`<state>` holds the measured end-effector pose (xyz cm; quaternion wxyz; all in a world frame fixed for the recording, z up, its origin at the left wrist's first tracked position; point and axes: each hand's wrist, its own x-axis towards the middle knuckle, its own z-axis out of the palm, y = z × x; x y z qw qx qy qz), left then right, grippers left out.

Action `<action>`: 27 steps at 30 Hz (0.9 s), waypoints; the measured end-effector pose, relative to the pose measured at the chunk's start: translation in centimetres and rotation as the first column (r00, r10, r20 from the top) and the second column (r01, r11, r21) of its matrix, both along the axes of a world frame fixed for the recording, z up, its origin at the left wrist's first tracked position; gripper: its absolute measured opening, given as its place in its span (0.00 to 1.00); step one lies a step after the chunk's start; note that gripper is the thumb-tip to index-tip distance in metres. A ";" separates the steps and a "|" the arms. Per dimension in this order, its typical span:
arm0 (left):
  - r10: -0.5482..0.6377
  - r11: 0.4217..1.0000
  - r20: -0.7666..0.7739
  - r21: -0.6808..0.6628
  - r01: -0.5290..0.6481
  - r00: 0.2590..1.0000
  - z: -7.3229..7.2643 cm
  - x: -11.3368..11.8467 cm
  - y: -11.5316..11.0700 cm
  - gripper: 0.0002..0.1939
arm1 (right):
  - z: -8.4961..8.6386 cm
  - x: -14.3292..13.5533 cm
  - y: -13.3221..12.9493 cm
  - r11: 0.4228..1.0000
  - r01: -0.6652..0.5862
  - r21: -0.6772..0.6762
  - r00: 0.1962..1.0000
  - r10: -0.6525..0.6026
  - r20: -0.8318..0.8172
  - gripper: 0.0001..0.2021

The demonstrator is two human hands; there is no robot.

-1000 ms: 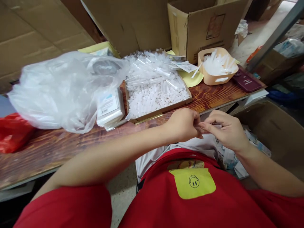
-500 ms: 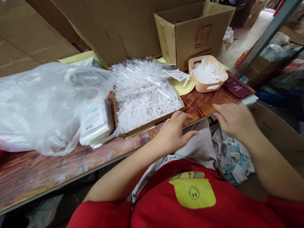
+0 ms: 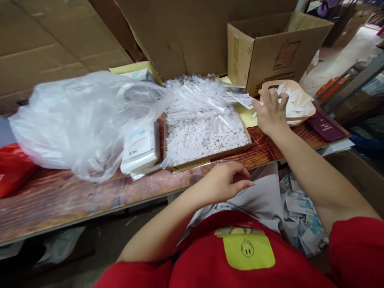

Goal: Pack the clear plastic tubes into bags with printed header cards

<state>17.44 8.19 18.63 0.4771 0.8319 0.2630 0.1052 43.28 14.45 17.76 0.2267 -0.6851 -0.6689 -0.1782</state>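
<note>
Beige basket (image 3: 297, 105) of small clear plastic sleeves is seen at the far right of the wooden table (image 3: 75, 200), tipped toward the person, in front of an open cardboard box (image 3: 270, 48) and just beside a dark red case (image 3: 325, 127). From the head view, the only one supplied, the right hand (image 3: 271, 110) is shown stretched out over the near rim of the basket, fingers spread and curled into the sleeves; whether a sleeve is actually pinched cannot be told. The tilt is judged to come from the hand pressing on the rim, so that the contents can be reached from a seated position.

The left hand (image 3: 223, 183) is held low at the table's near edge, above the lap, fingers loosely curled toward the thumb; nothing can be made out between them, and the hand appears to be kept there ready.

Between the two hands, a shallow cardboard tray (image 3: 210, 154) heaped with short white tubes (image 3: 204, 136) is set within easy reach at the middle of the table. A stack of flat white packets (image 3: 139, 146) is placed just beside its left edge, partly under a large crumpled clear plastic bag (image 3: 81, 116). A red bag (image 3: 12, 170) lies at the far left. Torn paper wrappers (image 3: 303, 216) are seen below the table, to the right of the person's lap.
</note>
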 end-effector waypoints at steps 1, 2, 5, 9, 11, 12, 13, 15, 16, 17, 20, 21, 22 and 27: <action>0.009 1.000 0.040 -0.019 -0.008 0.999 0.0 0.0 -0.1 0.10 | 1.2 0.1 0.5 1.000 -0.016 -0.006 1.000 0.016 -0.009 0.18; 0.041 0.999 0.088 -0.030 -0.038 0.995 0.0 -0.1 -0.1 0.10 | 2.6 0.1 0.7 1.000 -0.021 -0.008 1.000 0.021 -0.020 0.18; 0.267 0.957 0.282 0.036 -0.288 0.922 0.8 -1.0 0.5 0.07 | 8.1 -0.4 -0.7 0.996 0.009 0.092 1.000 -0.008 -0.007 0.14; 0.413 0.724 0.579 0.260 -0.639 0.703 2.9 -2.4 2.0 0.08 | 14.9 -2.4 -5.1 0.978 -0.196 0.067 0.979 0.191 0.066 0.09; 0.376 0.705 0.631 0.280 -0.652 0.678 4.1 -2.5 2.6 0.19 | 16.8 -3.9 -6.2 0.934 -0.343 -0.103 0.939 0.336 -0.076 0.04; 0.349 0.751 0.622 0.261 -0.606 0.701 4.6 -2.3 2.9 0.24 | 17.3 -4.6 -6.4 0.891 -0.410 -0.193 0.909 0.382 -0.166 0.04; 0.314 0.816 0.598 0.227 -0.532 0.737 5.0 -2.1 3.1 0.25 | 17.6 -5.2 -6.3 0.839 -0.470 -0.273 0.878 0.413 -0.243 0.06; 0.250 0.915 0.552 0.133 -0.380 0.795 5.6 -1.6 3.6 0.21 | 17.8 -6.2 -5.7 0.744 -0.558 -0.367 0.827 0.464 -0.316 0.05; 0.243 0.931 0.552 0.099 -0.351 0.798 5.8 -1.3 3.9 0.17 | 17.7 -6.5 -5.4 0.723 -0.588 -0.363 0.808 0.501 -0.310 0.05; 0.257 0.926 0.568 0.086 -0.367 0.782 6.0 -1.2 4.2 0.15 | 17.6 -6.7 -5.2 0.720 -0.611 -0.329 0.791 0.542 -0.284 0.04; 0.303 0.821 0.667 0.180 -0.541 0.681 6.1 -1.3 4.8 0.09 | 16.6 -6.8 -5.6 0.750 -0.649 -0.127 0.759 0.628 -0.170 0.02; 0.299 0.776 0.684 0.232 -0.587 0.666 6.0 -1.5 4.9 0.08 | 15.8 -6.9 -5.9 0.759 -0.649 -0.049 0.758 0.639 -0.129 0.04; 0.306 0.734 0.687 0.271 -0.623 0.659 5.7 -1.9 4.8 0.07 | 14.7 -6.9 -6.3 0.758 -0.652 0.029 0.754 0.652 -0.077 0.06; 0.536 0.762 0.565 -0.004 -0.648 0.627 2.4 -4.2 2.6 0.19 | 5.6 -7.2 -7.6 0.617 -0.761 0.201 0.649 0.712 0.269 0.08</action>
